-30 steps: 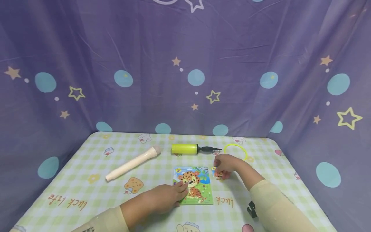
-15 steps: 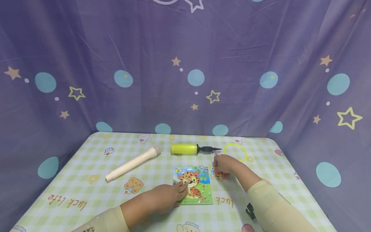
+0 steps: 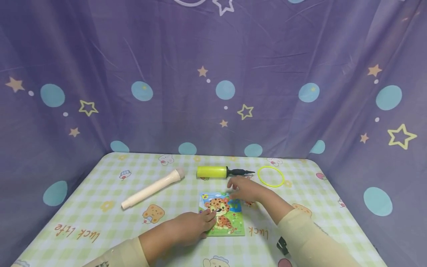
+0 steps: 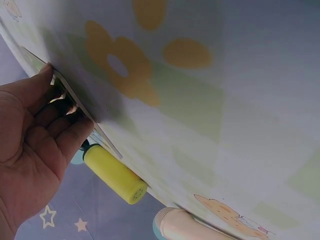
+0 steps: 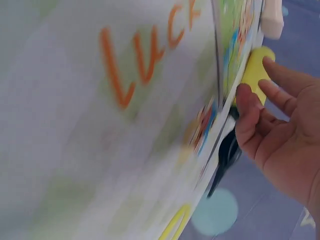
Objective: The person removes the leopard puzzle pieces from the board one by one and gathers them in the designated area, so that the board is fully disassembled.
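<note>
A leopard puzzle board [image 3: 222,218] lies flat on the checked tablecloth [image 3: 100,207]. My left hand [image 3: 207,218] rests on the board's left edge, fingers laid on it, as the left wrist view shows [image 4: 55,125]. My right hand [image 3: 237,188] reaches over the board's top right corner with fingers stretched out. In the right wrist view, that hand [image 5: 260,107] touches the board's edge [image 5: 220,65] and holds nothing. A small loose puzzle piece [image 3: 249,203] peeks out beside the right forearm.
A yellow hand pump [image 3: 212,171] with a black nozzle lies behind the board, a yellow ring [image 3: 270,176] to its right. A cream cylinder [image 3: 151,188] lies diagonally at the left. Purple star-print curtains [image 3: 213,92] close in the table on three sides.
My right hand has left the loose piece beside the board and moved left over the board's top right corner, fingers opening. The left hand and the board have stayed put.
</note>
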The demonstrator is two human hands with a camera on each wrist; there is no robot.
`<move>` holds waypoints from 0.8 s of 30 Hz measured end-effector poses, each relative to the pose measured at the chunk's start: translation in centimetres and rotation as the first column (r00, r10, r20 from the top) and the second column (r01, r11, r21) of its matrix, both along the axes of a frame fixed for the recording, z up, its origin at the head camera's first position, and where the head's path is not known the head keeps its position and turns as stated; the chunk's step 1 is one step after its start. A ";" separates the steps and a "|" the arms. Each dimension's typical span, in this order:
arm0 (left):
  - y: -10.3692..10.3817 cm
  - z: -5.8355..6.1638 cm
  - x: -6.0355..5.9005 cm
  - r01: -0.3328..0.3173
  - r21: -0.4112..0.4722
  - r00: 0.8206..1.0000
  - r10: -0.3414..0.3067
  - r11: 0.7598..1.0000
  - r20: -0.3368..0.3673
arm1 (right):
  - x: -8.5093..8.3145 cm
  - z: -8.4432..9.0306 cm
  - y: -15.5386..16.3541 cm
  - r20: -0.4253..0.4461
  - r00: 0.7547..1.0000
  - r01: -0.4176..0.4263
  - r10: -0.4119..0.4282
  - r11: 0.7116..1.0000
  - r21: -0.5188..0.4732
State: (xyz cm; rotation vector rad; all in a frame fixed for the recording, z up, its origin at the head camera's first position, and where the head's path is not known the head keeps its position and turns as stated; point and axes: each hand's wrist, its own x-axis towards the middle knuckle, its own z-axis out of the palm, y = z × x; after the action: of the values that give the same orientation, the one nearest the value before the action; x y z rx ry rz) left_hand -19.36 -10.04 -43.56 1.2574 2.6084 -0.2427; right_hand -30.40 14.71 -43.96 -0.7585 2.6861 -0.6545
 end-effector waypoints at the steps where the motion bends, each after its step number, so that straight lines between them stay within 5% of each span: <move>1: 0.0 -0.1 0.0 0.005 -0.002 1.000 -0.005 1.000 -0.004 | 0.2 0.0 -0.5 0.015 1.000 -0.026 0.026 1.000 -0.013; 9: -0.2 -0.4 -0.1 0.021 0.002 1.000 -0.021 1.000 -0.009 | 1.0 -1.3 -2.9 0.110 0.986 -0.128 0.123 0.991 0.040; 24: -0.3 -0.3 -0.2 0.021 0.010 1.000 -0.021 1.000 -0.012 | 1.4 -1.4 -3.8 0.140 0.986 -0.096 0.090 0.995 0.034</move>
State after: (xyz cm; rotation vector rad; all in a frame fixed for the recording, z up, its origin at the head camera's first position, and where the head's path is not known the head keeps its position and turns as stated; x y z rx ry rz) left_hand -19.58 -10.35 -43.87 1.2910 2.6113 -0.2418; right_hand -29.00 10.91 -45.34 -0.7922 2.5145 -0.6042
